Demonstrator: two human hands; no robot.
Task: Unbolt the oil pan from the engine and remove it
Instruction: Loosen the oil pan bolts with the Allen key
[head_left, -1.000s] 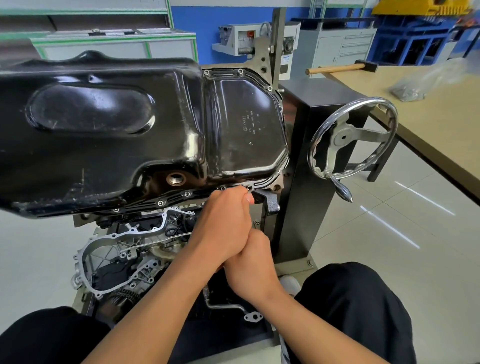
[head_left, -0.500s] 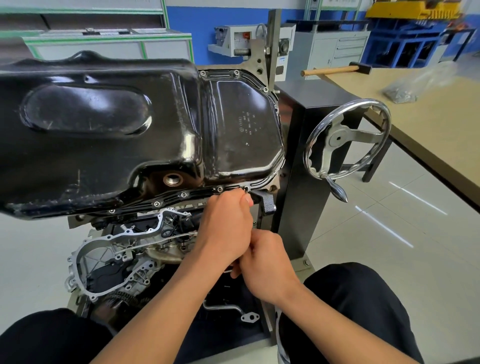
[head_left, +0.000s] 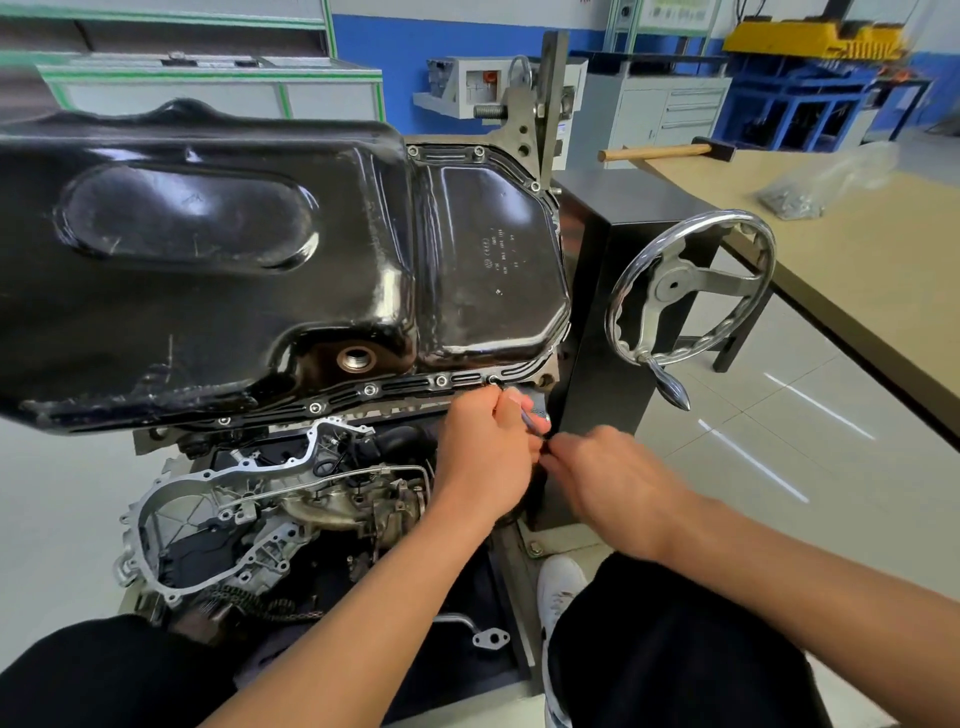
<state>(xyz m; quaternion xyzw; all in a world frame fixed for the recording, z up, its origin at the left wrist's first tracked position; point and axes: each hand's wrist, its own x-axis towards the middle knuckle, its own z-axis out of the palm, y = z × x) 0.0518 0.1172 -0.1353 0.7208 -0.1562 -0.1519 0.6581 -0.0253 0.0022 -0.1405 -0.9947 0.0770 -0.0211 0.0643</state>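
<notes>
Now the left hand (head_left: 488, 452) grips a slim tool (head_left: 527, 417) at a corner bolt (head_left: 492, 380) on the oil pan (head_left: 234, 270); the right hand (head_left: 610, 480) is blurred, perhaps pinching its tail, can't tell. The handwheel (head_left: 691, 291) crowds close by.

Both bare forearms reach forward from the lower edge of the view and converge. The left hand (head_left: 485, 457) is the higher one, its back toward the camera, with its fingers (head_left: 511, 402) curled in and pinching a slim tool (head_left: 531, 417) near their tips. The right hand (head_left: 610, 486) sits just beside and slightly below it, palm down. Its fingers stretch toward the left hand and are motion-blurred, so whether they grip anything is unclear.
</notes>
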